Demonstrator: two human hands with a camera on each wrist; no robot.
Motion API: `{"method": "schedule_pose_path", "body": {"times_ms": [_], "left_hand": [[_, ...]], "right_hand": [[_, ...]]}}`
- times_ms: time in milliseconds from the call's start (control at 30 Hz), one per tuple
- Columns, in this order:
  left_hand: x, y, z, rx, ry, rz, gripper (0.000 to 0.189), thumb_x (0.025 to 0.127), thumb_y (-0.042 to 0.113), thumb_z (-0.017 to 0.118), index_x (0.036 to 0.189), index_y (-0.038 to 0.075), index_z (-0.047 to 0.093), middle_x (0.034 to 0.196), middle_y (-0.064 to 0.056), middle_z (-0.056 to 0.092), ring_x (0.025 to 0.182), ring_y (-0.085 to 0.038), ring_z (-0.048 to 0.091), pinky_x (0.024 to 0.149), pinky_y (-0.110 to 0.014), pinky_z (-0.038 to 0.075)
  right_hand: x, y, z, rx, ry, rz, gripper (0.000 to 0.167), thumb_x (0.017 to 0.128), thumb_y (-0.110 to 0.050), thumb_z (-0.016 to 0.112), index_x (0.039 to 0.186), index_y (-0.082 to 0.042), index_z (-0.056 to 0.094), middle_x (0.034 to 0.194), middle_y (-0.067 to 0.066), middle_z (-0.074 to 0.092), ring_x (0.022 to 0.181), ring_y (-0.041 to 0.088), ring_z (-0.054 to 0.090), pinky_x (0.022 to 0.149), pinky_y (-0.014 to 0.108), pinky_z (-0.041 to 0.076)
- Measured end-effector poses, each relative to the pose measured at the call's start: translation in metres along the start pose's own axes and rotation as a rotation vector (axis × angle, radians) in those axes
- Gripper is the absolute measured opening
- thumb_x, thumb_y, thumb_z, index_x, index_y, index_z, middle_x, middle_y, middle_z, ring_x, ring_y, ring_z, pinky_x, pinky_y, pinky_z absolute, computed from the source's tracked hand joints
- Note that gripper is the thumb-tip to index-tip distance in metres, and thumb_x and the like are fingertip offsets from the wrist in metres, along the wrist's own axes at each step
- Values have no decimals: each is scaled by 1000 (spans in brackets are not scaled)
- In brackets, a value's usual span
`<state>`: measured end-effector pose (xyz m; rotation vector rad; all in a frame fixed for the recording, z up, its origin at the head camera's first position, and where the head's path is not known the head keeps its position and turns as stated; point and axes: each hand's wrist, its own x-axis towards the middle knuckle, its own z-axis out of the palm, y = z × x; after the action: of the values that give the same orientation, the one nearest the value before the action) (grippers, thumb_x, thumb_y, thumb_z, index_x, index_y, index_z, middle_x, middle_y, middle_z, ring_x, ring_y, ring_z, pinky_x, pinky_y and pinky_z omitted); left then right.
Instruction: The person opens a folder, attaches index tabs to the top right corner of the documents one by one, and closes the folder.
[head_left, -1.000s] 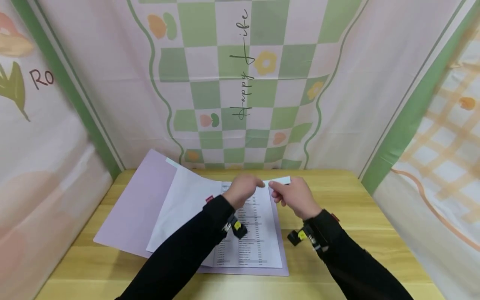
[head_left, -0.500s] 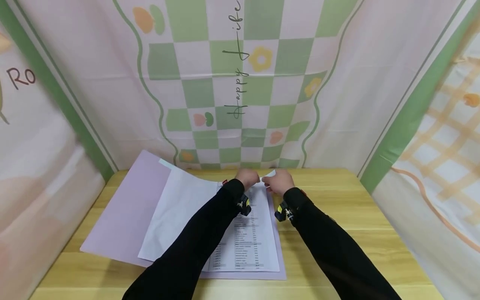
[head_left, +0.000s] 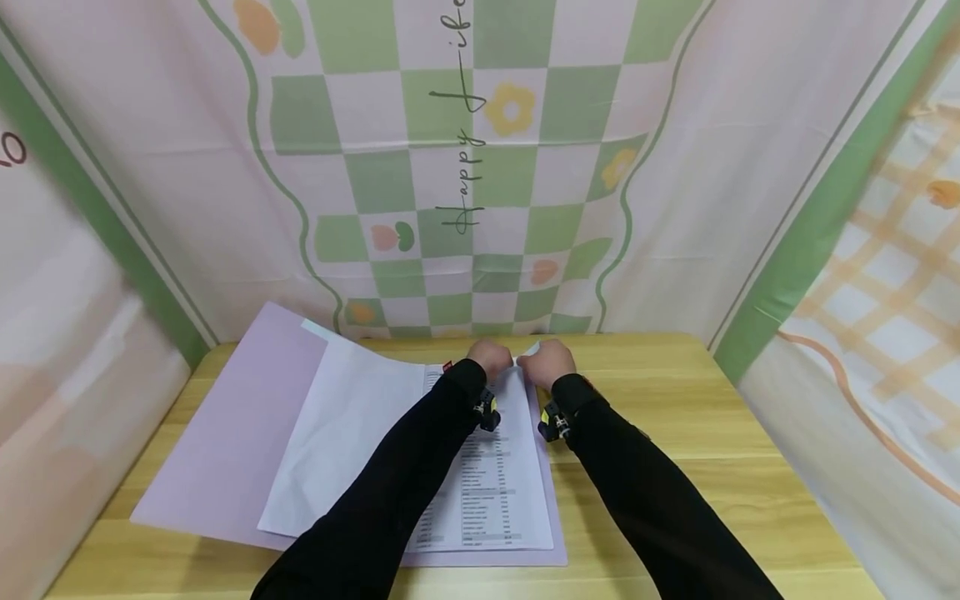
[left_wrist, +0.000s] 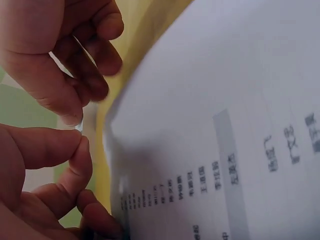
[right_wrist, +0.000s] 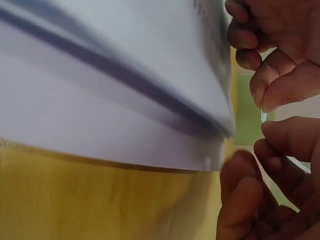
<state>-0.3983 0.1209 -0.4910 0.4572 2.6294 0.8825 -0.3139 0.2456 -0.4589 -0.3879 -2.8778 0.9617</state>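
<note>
A lilac folder [head_left: 225, 442] lies opened out on the wooden table. On its right side is a sheet printed with a table of text [head_left: 491, 500]; a blank white sheet [head_left: 352, 417] slants over the left side. Beyond the far edge of the papers, my left hand [head_left: 491, 357] and right hand [head_left: 550, 362] nearly meet. Both wrist views show the thumb and index finger of each hand pinching a small, thin, pale strip [right_wrist: 264, 117] stretched between them. In the head view a bit of the strip [head_left: 533, 348] sticks up by the right hand. Its exact kind is unclear.
The wooden table [head_left: 675, 467] ends at a green-checked cloth backdrop [head_left: 435, 175] close behind my hands. Cloth also hangs on the left and right. A pale strip edge [head_left: 315, 330] shows at the top of the slanting white sheet.
Both hands have drawn closer together and farther from me, right at the top edge. The pale strip, earlier showing long beside the right hand, now shows only a little.
</note>
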Motion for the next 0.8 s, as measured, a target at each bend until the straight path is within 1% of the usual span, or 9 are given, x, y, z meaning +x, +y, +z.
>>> {"method": "schedule_pose_path", "body": {"times_ms": [33,67,100,133,200,300,433,600,800], "left_hand": [[-8,4,-4,-12,12,-19,24,88,17,57,68,4,61,79,-10,54,70,-25,50,61,-30,39],[-9,5,-4,-39,10,-37,24,88,16,56,69,3,60,79,-10,53,69,-24,49,60,-29,37],[-23,14,-11,-44,4,-95,22,90,14,57,74,0,63,83,-11,55,71,-25,51,62,-30,39],[-28,17,-12,-61,28,-110,22,90,14,56,76,-1,65,85,-11,57,72,-25,51,62,-29,39],[-35,20,-11,-3,62,-109,24,91,16,56,83,-1,69,91,-11,61,75,-23,52,64,-27,41],[-33,21,-6,78,92,-118,24,91,20,58,89,-1,71,98,-10,66,79,-22,56,67,-28,45],[-25,19,3,111,109,-165,27,91,24,62,96,0,72,106,-13,67,87,-26,60,73,-34,49],[-34,24,4,149,131,-178,32,94,28,61,105,1,73,114,-14,66,101,-29,60,85,-39,48],[-40,25,5,155,177,-190,30,91,31,66,102,4,74,110,-13,67,100,-31,62,82,-44,47]], "right_hand": [[0,0,1,-10,-5,-4,36,91,-28,69,99,8,67,94,18,64,82,32,56,76,40,46],[1,0,1,-22,-5,-8,37,91,-28,68,101,8,67,96,18,64,83,33,56,78,41,46],[1,0,2,-34,-9,-11,37,91,-28,68,100,8,67,97,19,65,84,33,57,79,42,46],[1,1,3,-39,-14,-11,36,91,-28,68,99,8,67,96,19,65,83,33,57,79,42,46],[1,1,5,-52,-20,-15,35,91,-27,68,96,7,67,93,18,65,82,32,57,79,43,46],[1,3,8,-66,-25,-26,31,92,-26,68,91,6,66,87,16,64,79,33,57,78,43,47],[-1,4,9,-68,-15,-45,29,91,-23,68,86,5,65,81,15,62,75,32,57,76,43,47],[2,6,13,-99,-7,-63,32,90,-24,71,93,8,67,88,19,66,81,35,60,80,45,48],[9,10,17,-135,-15,-79,31,89,-28,72,83,2,67,85,17,66,81,35,62,80,45,49]]}}
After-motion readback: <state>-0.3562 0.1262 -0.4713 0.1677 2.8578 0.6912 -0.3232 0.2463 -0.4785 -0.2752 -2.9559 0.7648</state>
